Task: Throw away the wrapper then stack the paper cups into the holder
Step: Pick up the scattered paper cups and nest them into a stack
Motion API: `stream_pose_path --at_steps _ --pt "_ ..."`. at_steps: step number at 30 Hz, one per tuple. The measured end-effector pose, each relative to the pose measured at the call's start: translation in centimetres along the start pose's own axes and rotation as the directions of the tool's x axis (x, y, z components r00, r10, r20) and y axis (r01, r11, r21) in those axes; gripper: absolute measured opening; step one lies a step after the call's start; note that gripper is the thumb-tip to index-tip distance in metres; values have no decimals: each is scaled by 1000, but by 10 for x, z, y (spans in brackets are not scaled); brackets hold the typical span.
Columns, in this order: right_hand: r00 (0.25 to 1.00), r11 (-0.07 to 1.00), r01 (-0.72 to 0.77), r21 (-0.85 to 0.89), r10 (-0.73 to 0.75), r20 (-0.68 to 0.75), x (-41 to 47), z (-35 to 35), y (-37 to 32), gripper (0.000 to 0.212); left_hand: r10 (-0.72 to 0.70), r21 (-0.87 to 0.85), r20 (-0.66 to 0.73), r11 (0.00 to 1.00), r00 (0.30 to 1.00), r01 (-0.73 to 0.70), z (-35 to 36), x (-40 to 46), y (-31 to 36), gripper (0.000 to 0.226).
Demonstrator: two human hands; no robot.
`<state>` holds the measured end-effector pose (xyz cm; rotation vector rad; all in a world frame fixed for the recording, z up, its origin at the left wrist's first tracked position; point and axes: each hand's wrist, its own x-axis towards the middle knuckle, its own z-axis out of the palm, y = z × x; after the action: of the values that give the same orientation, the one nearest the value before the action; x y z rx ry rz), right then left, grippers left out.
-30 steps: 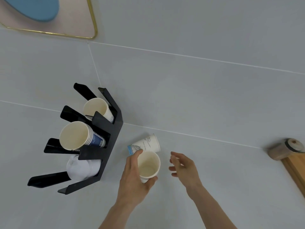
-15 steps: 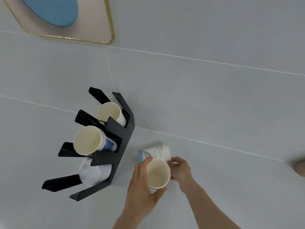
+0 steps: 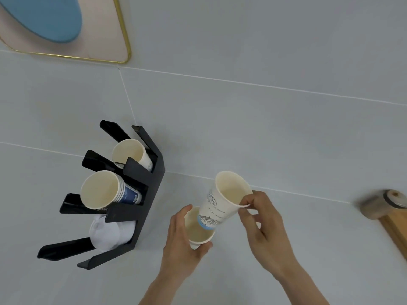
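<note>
Head view, left to right, taking the black slotted cup holder (image 3: 141, 194) on the pale grey tiled surface (image 3: 264, 128) as the landmark. Up and left of the holder, a pink board with a gold rim (image 3: 105, 40) carries a blue oval shape (image 3: 44, 16). In the holder's far slot lies a single cream paper cup (image 3: 132, 154), its long axis sloping, mouth towards the camera and left. In the middle slot lies a nested stack of cream cups with a blue band (image 3: 105, 190), mouth the same way. White plastic lids (image 3: 110, 234) sit in the near slot.

Right of the holder, the left hand (image 3: 182, 238) wraps its thumb and fingers round a plain cream paper cup (image 3: 198, 232), which stands mouth up. Further right of the holder, the right hand (image 3: 262, 225) pinches the rim of a white printed paper cup with a pale blue base band (image 3: 220, 203). This cup is tilted, mouth up and away to the right, base pointing down into the mouth of the left hand's cup. Far right of the holder, a blurred wooden object (image 3: 383, 205) rests at the frame's edge.
</note>
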<state>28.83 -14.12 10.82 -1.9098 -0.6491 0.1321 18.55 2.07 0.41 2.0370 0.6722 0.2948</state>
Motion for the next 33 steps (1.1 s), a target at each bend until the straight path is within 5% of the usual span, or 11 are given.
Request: stream_pose_path --at_steps 4,12,18,22,26,33 --pt "998 995 55 -77 -56 -6 -10 5 5 25 -21 -50 38 999 999 23 2 -3 3 107" --pt "983 963 181 -199 -172 61 -18 9 -7 15 -47 -132 91 990 995 58 3 -10 4 105" --pt "978 923 132 -362 -61 200 -27 19 12 31 -78 -256 166 959 983 119 -4 -13 7 112" --pt "961 982 -93 -164 131 245 -29 23 25 66 -180 -439 230 858 956 267 -22 -16 7 99" --pt "890 904 -428 2 421 176 -15 35 29 49 -272 -451 192 829 943 331 -33 -11 11 54" --pt "780 751 -625 212 591 205 -9 50 33 24 -410 -405 77 820 909 404 -37 -9 15 16"
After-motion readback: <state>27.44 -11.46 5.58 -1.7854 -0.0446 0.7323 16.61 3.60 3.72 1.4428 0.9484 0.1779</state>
